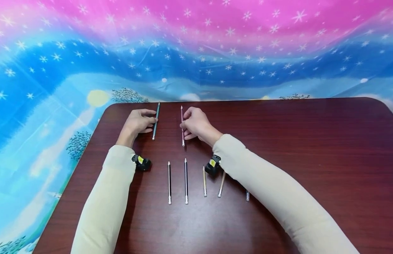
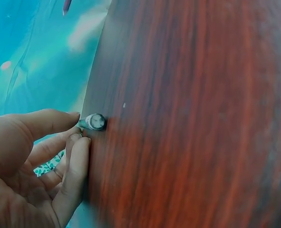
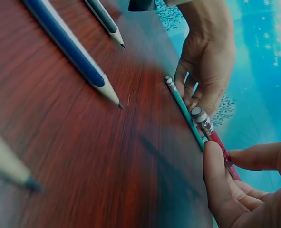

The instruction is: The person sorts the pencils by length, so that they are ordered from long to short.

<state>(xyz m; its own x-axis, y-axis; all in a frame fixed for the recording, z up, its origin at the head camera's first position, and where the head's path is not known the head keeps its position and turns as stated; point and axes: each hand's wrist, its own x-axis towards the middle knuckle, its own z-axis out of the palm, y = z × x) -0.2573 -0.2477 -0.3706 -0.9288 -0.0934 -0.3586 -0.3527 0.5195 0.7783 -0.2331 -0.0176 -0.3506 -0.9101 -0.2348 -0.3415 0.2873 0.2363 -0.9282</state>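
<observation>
At the tabletop's (image 1: 294,158) far edge, the left grip (image 1: 138,121) pinches a green pencil (image 1: 155,127) and the right grip (image 1: 197,121) a pink pencil (image 1: 182,116); if either pinch slackens, its pencil could roll off.

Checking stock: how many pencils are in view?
7: green pencil in the left hand, pink pencil in the right hand; lying nearer, two dark pencils, a yellow pencil, two pencils partly behind the right sleeve, which may hide more.
</observation>
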